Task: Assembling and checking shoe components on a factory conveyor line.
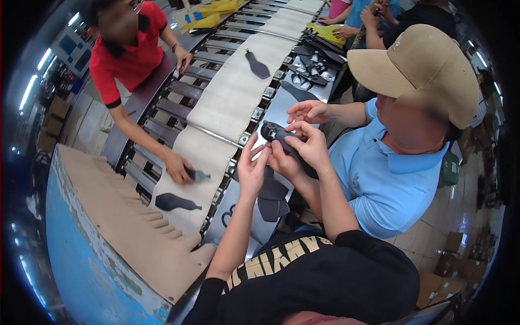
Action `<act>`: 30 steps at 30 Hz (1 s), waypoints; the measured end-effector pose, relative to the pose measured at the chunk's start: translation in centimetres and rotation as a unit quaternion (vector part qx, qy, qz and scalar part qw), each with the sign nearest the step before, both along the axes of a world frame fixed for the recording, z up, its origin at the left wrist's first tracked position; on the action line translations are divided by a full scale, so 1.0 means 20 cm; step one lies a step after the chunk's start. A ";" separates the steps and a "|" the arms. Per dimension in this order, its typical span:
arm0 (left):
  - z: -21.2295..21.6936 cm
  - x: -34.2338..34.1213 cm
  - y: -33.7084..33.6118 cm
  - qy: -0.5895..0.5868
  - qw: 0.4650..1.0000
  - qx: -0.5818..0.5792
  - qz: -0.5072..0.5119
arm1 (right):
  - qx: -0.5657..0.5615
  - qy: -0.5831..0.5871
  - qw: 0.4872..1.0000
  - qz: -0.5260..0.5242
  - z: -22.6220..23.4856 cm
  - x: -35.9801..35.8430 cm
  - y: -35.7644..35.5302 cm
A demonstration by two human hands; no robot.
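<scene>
Conveyor (219, 105): lay at eleven o'clock. Dark piece (283, 138): my right hand (311, 145) pinched it; left hand (253, 165), I couldn't tell. Co-worker's hand (310, 111), two o'clock: bumping risked dislodging it.

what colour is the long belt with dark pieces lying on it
The belt is cream, almost off-white; it shows best in the head view.

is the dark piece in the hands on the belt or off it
Off: the right hand holds the dark piece right of the belt.
</scene>
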State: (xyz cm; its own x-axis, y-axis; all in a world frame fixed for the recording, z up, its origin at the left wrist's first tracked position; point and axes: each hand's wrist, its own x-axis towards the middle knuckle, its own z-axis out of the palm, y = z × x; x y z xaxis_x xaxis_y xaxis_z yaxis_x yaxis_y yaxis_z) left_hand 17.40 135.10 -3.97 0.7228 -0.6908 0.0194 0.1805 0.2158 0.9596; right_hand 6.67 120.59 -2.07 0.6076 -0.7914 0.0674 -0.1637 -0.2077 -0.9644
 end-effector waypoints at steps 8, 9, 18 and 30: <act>0.15 0.00 -0.02 -0.132 0.981 -0.129 0.051 | 0.036 -0.054 0.995 0.074 0.20 -0.01 0.21; 0.16 0.00 0.00 -0.134 0.981 -0.129 0.053 | 0.016 -0.035 0.997 0.067 0.21 -0.01 0.22; 0.26 0.01 0.04 -0.135 0.982 -0.105 0.081 | 0.081 -0.076 0.991 0.081 0.28 -0.03 0.32; 0.29 0.65 0.42 0.049 0.988 -0.096 0.110 | 0.223 -0.137 0.943 0.206 0.14 0.32 0.09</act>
